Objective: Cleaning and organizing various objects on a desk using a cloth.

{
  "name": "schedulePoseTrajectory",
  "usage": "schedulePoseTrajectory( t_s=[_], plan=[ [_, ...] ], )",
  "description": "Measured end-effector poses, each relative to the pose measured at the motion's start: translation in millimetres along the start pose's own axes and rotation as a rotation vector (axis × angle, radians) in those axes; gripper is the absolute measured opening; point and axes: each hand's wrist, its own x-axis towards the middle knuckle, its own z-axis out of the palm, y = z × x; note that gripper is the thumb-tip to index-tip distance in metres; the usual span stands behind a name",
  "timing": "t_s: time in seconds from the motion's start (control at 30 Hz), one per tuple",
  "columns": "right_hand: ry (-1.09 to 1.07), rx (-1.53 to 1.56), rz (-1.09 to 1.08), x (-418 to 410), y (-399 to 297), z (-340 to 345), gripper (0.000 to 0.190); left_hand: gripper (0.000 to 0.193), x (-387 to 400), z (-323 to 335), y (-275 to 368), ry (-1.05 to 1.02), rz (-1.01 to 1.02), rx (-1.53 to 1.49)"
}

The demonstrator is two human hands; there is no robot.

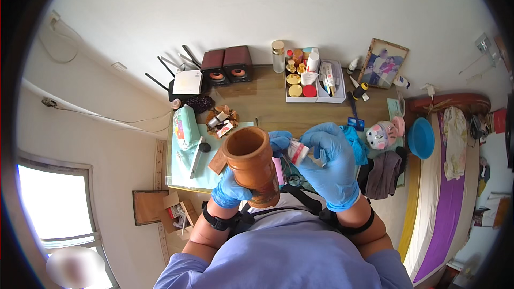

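My left hand (231,191), in a blue disposable glove, is wrapped around a brown hollow vessel (252,168), wooden or bamboo by its look. The vessel is tilted, its round mouth towards me and its inside dark. Past its right side, gloved fingertips reach the edge of a small white packet (298,152) with a red band. The fingers of my right hand (331,164), gloved the same way, pinch that packet from the right. Both hands are raised over the near edge of the desk (265,108). The vessel hides part of my left hand.
Two speakers (227,65), a router (176,88) and a box of cosmetics (295,90) line the wall. On the left lie a tissue pack (186,128) and a basket of small items (222,122). A blue cloth (355,144), a piggy bank (380,134) and a blue basin (421,138) are right.
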Motion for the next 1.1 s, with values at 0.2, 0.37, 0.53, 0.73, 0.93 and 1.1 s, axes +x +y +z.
schedulePoseTrajectory(
  t_s=[0.2, 0.37, 0.53, 0.73, 0.93, 1.1],
  plan=[
    [0.017, 0.161, 0.047, -5, 11, 1, 0.016, 0.106, -9, 9, -10, 0.158, -0.198, -0.321],
    [-0.052, 0.511, 0.188, -6, 5, -2, 0.012, 0.104, -14, 9, -37, 0.119, -0.134, -1.286],
    [-0.030, 0.619, 0.226, -8, 2, 0, 0.010, 0.103, -10, 13, -35, 0.193, -0.191, -1.454],
    [-0.107, 0.627, 0.270, -8, -3, -2, 0.009, 0.098, -18, 3, -48, 0.260, -0.294, -1.167],
    [-0.225, 0.761, 0.351, -9, -3, 1, 0.013, 0.057, -18, 17, -62, 0.421, -0.143, 0.227],
    [-0.264, 0.720, 0.238, -5, -6, -2, 0.010, 0.044, -15, 14, -52, 0.252, -0.233, 0.476]
  ],
)
